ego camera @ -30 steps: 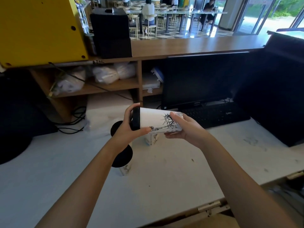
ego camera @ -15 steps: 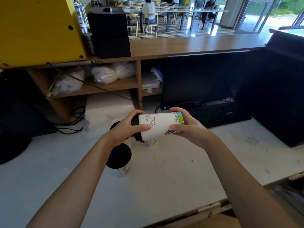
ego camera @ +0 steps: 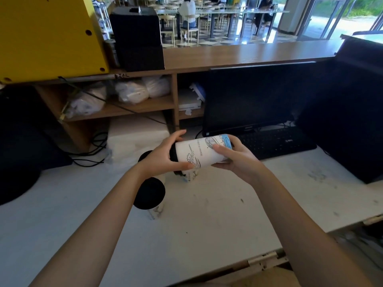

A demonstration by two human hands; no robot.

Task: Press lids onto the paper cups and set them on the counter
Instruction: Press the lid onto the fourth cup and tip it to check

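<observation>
I hold a white printed paper cup (ego camera: 200, 152) sideways above the counter, its black lid (ego camera: 172, 154) pointing left. My left hand (ego camera: 163, 157) wraps the lid end and my right hand (ego camera: 234, 158) grips the cup's base end. Below my left wrist a lidded cup (ego camera: 149, 196) stands upright on the white counter (ego camera: 207, 224). Another lidded cup (ego camera: 189, 177) stands beneath the held one, mostly hidden, and a third black lid (ego camera: 144, 157) shows behind my left hand.
A dark monitor (ego camera: 252, 98) and black keyboard (ego camera: 275, 141) sit behind on the right. A large black box (ego camera: 348, 112) stands at the far right. Wooden shelves with white bags (ego camera: 130, 91) and cables (ego camera: 91, 150) lie behind left.
The cup has been turned in my hands, showing different print, and it sits a little higher and further right. My left hand stays on the lid end.
</observation>
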